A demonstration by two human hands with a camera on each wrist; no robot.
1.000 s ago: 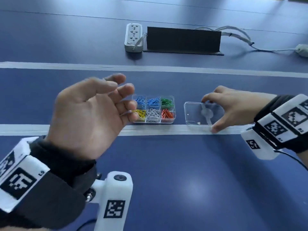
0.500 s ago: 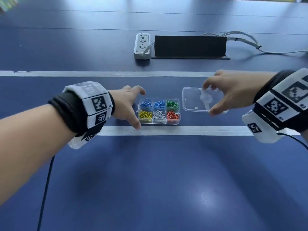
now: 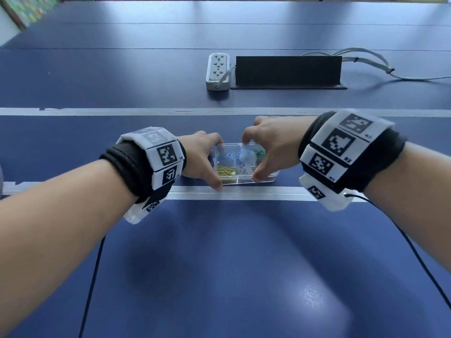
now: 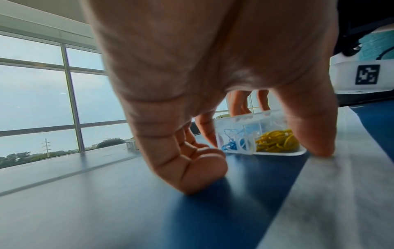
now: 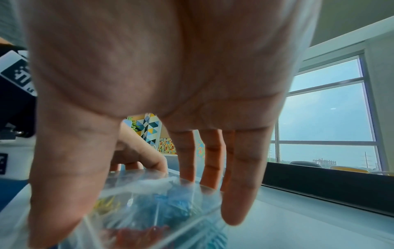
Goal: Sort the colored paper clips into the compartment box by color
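The clear compartment box [image 3: 267, 180] sits on the blue table at the near white tape line, with yellow clips [image 3: 224, 172], blue clips [image 4: 230, 144], green clips [image 3: 259, 152] and red clips [image 5: 145, 232] each in a cell of their own. My right hand [image 3: 251, 160] pinches the clear lid [image 3: 246, 157] between thumb [image 5: 64, 185] and fingers [image 5: 241, 185], and the lid lies over the box. My left hand [image 3: 216, 167] holds the box's left end, thumb [image 4: 315, 134] in front and index finger [image 4: 206, 129] behind. The right cells are hidden in the head view.
A white power strip [image 3: 218, 70] and a black stand [image 3: 288, 71] lie further back, with grey cables [image 3: 366, 62] running off to the right. A second white tape line [image 3: 146, 111] crosses the table behind the box. Black wrist cables trail toward me.
My right hand lifted the lid from the table right of the box and brought it left over the box. My left hand came down from mid-air onto the box's left end.
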